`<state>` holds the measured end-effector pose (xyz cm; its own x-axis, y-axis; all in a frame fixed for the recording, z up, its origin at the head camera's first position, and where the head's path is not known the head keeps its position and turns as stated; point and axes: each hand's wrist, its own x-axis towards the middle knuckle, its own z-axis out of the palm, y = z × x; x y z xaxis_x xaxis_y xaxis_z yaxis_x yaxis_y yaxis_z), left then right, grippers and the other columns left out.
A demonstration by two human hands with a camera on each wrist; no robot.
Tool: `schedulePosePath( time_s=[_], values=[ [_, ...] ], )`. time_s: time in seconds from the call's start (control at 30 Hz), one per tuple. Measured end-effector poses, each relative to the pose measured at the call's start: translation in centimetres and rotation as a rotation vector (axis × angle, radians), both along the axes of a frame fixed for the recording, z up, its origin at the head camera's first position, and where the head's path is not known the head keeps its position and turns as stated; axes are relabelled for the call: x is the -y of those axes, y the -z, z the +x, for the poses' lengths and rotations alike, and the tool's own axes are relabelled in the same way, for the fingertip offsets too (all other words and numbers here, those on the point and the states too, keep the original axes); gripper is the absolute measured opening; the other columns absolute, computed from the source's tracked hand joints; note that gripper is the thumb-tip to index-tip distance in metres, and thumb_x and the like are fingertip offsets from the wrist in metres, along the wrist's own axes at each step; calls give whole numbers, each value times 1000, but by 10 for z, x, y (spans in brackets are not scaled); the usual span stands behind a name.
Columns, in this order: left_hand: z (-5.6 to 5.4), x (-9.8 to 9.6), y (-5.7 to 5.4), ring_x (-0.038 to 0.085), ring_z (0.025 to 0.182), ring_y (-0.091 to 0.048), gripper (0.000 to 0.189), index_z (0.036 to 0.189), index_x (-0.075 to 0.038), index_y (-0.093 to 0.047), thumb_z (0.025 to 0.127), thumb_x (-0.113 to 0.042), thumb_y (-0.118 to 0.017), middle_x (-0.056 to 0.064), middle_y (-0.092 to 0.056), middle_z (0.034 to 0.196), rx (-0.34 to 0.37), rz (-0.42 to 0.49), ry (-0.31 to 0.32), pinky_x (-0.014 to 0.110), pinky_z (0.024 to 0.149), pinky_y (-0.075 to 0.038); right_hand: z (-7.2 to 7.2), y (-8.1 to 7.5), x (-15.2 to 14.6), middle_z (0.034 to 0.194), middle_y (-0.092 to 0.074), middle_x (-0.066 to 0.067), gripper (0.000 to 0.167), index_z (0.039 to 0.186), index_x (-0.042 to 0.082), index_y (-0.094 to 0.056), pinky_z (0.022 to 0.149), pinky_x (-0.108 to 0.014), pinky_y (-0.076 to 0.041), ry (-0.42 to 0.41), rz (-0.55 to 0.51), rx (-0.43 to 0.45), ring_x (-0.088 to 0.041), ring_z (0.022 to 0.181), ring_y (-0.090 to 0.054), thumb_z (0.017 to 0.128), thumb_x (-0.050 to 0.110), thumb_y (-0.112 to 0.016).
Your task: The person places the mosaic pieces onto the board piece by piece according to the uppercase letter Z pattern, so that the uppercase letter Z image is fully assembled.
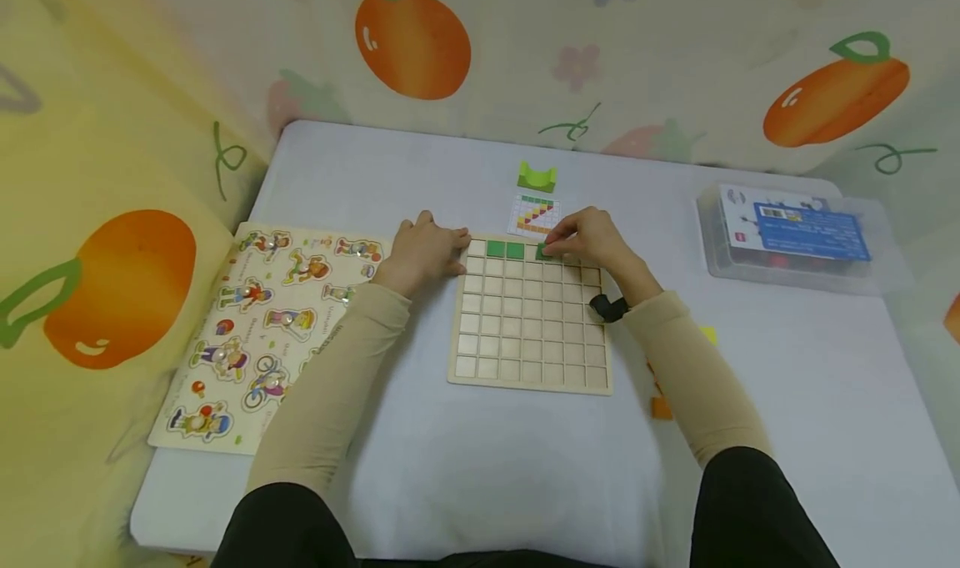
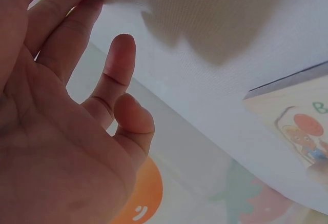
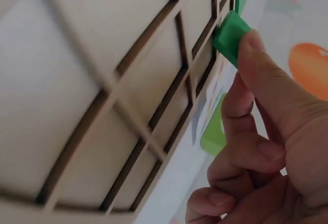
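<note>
A wooden grid board (image 1: 512, 327) lies flat on the table, with two green square tiles (image 1: 506, 249) side by side in its far row. My right hand (image 1: 596, 238) pinches another green tile (image 3: 231, 35) between thumb and finger. In the right wrist view that tile is tilted over the far row, near the board's edge. At the board's far left corner, my left hand (image 1: 423, 255) touches the edge with its fingertips. In the left wrist view, two fingers (image 2: 77, 32) reach the board's edge while the others bend loosely, away from it.
Beyond the board lie a colored pattern card (image 1: 535, 215) and a light green holder (image 1: 537, 177). A picture puzzle board (image 1: 247, 343) is at left, partly under my left arm. A clear plastic box (image 1: 795, 238) stands at right. Orange blocks (image 1: 661, 408) lie beside my right sleeve.
</note>
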<state>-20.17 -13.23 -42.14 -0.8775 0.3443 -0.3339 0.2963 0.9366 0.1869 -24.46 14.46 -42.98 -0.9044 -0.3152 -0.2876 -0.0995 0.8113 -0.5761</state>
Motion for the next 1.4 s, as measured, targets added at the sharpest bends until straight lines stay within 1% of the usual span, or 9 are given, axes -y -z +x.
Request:
schedulePosePath(
  time_s=[0.2, 0.37, 0.67, 0.73, 0.8, 0.93, 1.03, 1.2, 1.4],
  values=[
    [-1, -1, 0, 30, 112, -48, 64, 153, -26, -52, 94, -44, -70, -8, -48, 161, 7, -10, -9, 46, 97, -42, -3, 3, 13, 114, -79, -17, 23, 102, 5, -81, 108, -50, -49, -36, -10, 1, -36, 117, -66, 90, 25, -82],
    [-1, -1, 1, 31, 113, -48, 65, 153, -25, -51, 94, -45, -69, -9, -47, 161, 0, -27, 5, 46, 96, -43, -3, 3, 18, 115, -78, -16, 24, 103, 5, -81, 105, -48, -50, -18, 9, 13, -35, 115, -66, 89, 25, -82],
    [-1, -3, -4, 30, 111, -49, 63, 152, -25, -54, 94, -44, -69, -7, -50, 160, -15, -44, 15, 45, 93, -43, -3, -3, 25, 119, -78, -11, 25, 106, 12, -82, 83, -45, -56, 1, 159, 26, -33, 112, -68, 90, 31, -81],
    [-1, -3, -4, 31, 112, -49, 62, 151, -25, -54, 94, -44, -69, -8, -49, 160, -15, -44, 20, 45, 93, -43, -1, -3, 24, 122, -77, -11, 25, 108, 13, -82, 84, -45, -57, -3, 166, 22, -33, 113, -68, 92, 32, -80],
    [-1, -2, -3, 32, 113, -50, 62, 151, -24, -54, 94, -44, -68, -7, -48, 161, -9, -36, 19, 46, 94, -43, 2, -4, 18, 126, -76, -13, 26, 111, 12, -81, 92, -47, -57, -14, 142, 10, -35, 117, -68, 94, 32, -77],
    [0, -1, 0, 32, 113, -50, 63, 152, -25, -53, 94, -44, -69, -3, -53, 157, -6, -16, -2, 46, 95, -43, 9, -8, -7, 131, -72, -19, 29, 115, 8, -80, 109, -53, -49, 22, 101, -11, -40, 127, -63, 96, 30, -75],
    [0, 0, 1, 31, 112, -50, 64, 151, -25, -53, 93, -43, -71, 2, -59, 152, -9, 3, -26, 46, 95, -44, 17, -13, -37, 135, -68, -23, 32, 115, 8, -80, 113, -56, -45, 61, 145, 1, -44, 132, -58, 96, 32, -75],
    [0, 0, -3, 31, 112, -50, 64, 151, -24, -53, 93, -42, -72, 4, -59, 151, -8, 21, -34, 46, 95, -43, 34, -14, -90, 137, -66, -27, 32, 116, 8, -79, 108, -58, -46, 84, 217, 53, -48, 131, -56, 96, 33, -74],
    [0, -2, -1, 31, 108, -48, 64, 151, -23, -53, 93, -41, -73, 1, -57, 154, -8, 29, -21, 46, 92, -42, 64, -15, -138, 135, -65, -31, 29, 114, 5, -79, 100, -56, -48, 114, 255, 144, -46, 122, -57, 97, 27, -73]
  ],
)
